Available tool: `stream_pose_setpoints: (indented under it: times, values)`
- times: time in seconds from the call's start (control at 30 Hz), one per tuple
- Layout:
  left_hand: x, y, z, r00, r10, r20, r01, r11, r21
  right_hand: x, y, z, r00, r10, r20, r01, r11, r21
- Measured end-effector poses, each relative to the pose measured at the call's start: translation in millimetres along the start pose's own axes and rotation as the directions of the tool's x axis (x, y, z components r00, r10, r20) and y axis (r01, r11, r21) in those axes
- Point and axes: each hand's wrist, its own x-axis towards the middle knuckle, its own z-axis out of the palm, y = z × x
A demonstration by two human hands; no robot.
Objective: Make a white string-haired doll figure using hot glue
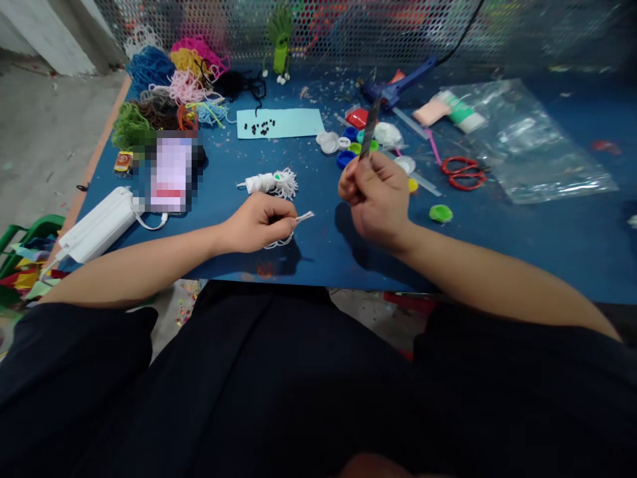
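My left hand (263, 222) is closed in a pinch on a bundle of white yarn (305, 216). The yarn's ends poke out to the right of the fingertips, and a loop hangs below the hand. Raised above the table, my right hand (378, 192) grips a thin, dark flat strip (369, 129) that points up and away; whether it is a blade I cannot tell. Just beyond my left hand lies a white yarn figure (269, 182) with a wound body and loose strands at one end.
Coloured yarn bundles (174, 83) are heaped at the back left, near a blurred phone (170, 172) and a white power bank (99, 222). Black beads lie on a light-blue card (298, 123). Bottle caps (346, 158), a blue glue gun (403, 86), red-handled scissors (464, 174) and a plastic bag (537, 146) are at right.
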Motion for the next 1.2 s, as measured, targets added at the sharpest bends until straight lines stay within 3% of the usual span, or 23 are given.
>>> stream_pose_setpoints:
  times: [0.13, 0.2, 0.4, 0.63, 0.83, 0.97, 1.07, 1.2]
  values:
    - [-1, -5, 5.2, 0.999, 0.03, -0.039, -0.029, 0.999, 0.019, -13, -11, 8, 0.967, 0.111, 0.228, -0.086, 0.989, -0.118]
    - [0, -7, 5.7, 0.998, 0.046, -0.048, -0.045, 0.999, 0.026, -23, -17, 17, 0.96, 0.128, 0.249, -0.084, 0.98, -0.179]
    - [-1, -7, 3.9, 0.999, 0.021, -0.028, -0.02, 0.999, 0.044, -31, -21, 23, 0.984, 0.102, 0.148, -0.068, 0.973, -0.219]
    - [0, -10, 5.9, 0.999, 0.027, -0.044, -0.025, 0.999, 0.044, -29, -19, 23, 0.962, 0.166, 0.218, -0.133, 0.979, -0.157]
    - [1, -8, 5.0, 1.0, 0.018, 0.018, -0.02, 0.996, 0.093, -24, -6, 21, 0.993, 0.106, 0.048, -0.099, 0.985, -0.138]
    - [0, -14, 3.1, 0.983, 0.146, 0.115, -0.174, 0.942, 0.286, -16, 5, 13, 0.989, 0.081, -0.123, -0.089, 0.994, -0.062]
    - [-2, -19, 2.2, 0.977, 0.206, 0.06, -0.214, 0.907, 0.363, -19, -1, 13, 0.994, 0.071, -0.085, -0.082, 0.988, -0.133]
    - [-2, -22, 2.8, 0.977, 0.188, -0.101, -0.148, 0.937, 0.317, -27, -15, 27, 0.991, 0.132, 0.018, -0.126, 0.971, -0.204]
